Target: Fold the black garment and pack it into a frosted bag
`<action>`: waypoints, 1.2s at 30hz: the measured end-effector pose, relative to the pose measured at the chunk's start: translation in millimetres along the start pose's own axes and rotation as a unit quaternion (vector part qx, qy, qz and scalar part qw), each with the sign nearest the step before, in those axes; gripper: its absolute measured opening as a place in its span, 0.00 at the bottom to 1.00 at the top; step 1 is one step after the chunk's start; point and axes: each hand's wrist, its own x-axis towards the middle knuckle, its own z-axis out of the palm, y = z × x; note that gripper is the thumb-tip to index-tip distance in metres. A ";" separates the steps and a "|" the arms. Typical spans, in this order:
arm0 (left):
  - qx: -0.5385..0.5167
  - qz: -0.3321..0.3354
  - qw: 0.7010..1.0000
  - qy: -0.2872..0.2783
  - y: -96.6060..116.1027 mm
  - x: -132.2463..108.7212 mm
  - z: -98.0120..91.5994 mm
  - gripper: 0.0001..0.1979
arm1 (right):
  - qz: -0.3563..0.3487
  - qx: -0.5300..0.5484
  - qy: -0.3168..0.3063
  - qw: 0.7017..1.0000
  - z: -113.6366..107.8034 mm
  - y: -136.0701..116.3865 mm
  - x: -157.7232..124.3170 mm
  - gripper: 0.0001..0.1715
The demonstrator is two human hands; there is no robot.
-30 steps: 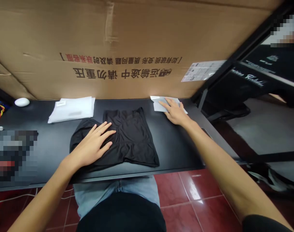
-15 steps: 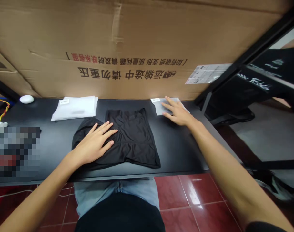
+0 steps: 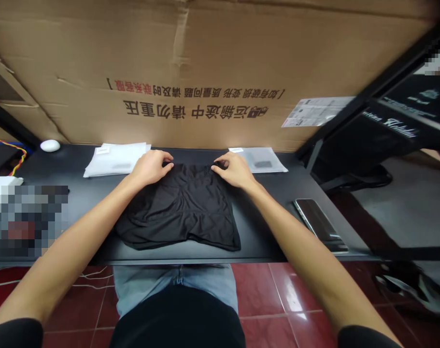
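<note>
A black cloth garment (image 3: 187, 208), creased across its middle, lies spread on the black table (image 3: 270, 232); I cannot make out its exact kind. At its far left corner, my left hand (image 3: 152, 166) is closed, thumb and fingers pinching the edge. My right hand (image 3: 236, 169) pinches the far right corner in the same way. Behind my left hand is a stack of frosted white plastic bags (image 3: 114, 159) with a small label. Just beyond my right hand lies another frosted bag (image 3: 265, 160), with a dark patch on it.
A large cardboard box (image 3: 205, 53) stands upright along the table's back edge. A phone (image 3: 317, 220) lies near the right edge. At the left are a white oval object (image 3: 50, 145) and a white box (image 3: 4, 182). A person in black clothing (image 3: 397, 116) is beyond the right frame post.
My left hand has moved up from the garment's middle to its far left corner. My right hand has left the frosted bag and come left to the garment's far right corner.
</note>
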 end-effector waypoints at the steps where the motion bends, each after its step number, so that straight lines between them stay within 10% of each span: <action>1: 0.003 0.003 1.000 0.003 -0.8 0.9 0.4 0.16 | -0.001 0.002 0.002 1.000 0.8 0.1 0.4 0.16; 15: -0.139 0.133 0.980 0.044 -9.8 -41.9 -33.6 0.14 | -0.076 0.127 0.094 0.985 -34.3 -16.2 -59.6 0.08; 24: -0.072 0.253 0.959 -0.105 2.1 -109.5 -26.9 0.14 | -0.233 0.066 -0.048 0.969 -48.6 -13.5 -125.0 0.16; 30: -0.045 0.235 0.970 -0.052 17.7 -106.9 -27.2 0.25 | -0.213 0.020 -0.085 0.973 -49.3 -27.6 -118.5 0.32; 36: 0.052 0.159 0.978 -0.128 9.9 -118.8 0.6 0.38 | -0.183 -0.049 -0.208 0.960 -32.1 -38.7 -115.4 0.44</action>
